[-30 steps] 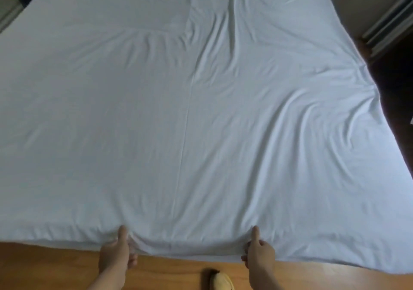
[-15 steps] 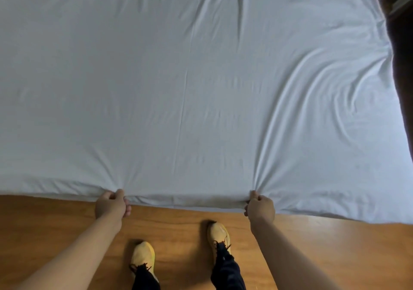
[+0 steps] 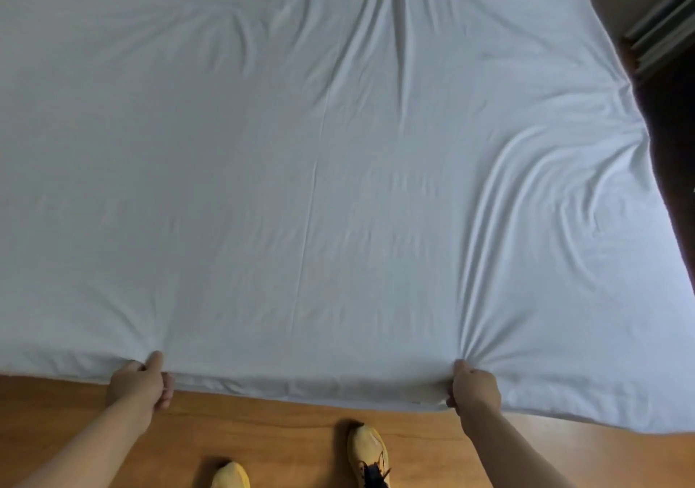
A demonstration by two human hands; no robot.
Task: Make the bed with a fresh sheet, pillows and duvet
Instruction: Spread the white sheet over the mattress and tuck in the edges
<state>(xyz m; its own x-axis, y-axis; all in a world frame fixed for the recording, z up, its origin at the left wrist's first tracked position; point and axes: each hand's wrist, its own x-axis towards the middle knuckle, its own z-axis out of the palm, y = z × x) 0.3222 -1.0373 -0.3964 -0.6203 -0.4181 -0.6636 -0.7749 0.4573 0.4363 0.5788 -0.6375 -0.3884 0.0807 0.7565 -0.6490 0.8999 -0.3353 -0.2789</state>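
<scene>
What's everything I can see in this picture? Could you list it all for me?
sheet: one, white, spread over the whole bed, wrinkled most at the right and far side, its near edge hanging at the foot of the bed
floor: one, orange-brown wood, along the bottom of the view
dark strip: one, nearly black, beside the bed at the right; too dim to tell what it is
pale frame: one, grey-white, top right corner; cannot tell if door or window
shoes: two, yellow, on the floor between the arms
left hand: one, grips the near edge of the sheet, left of centre
right hand: one, grips the near edge of the sheet, right of centre
</scene>
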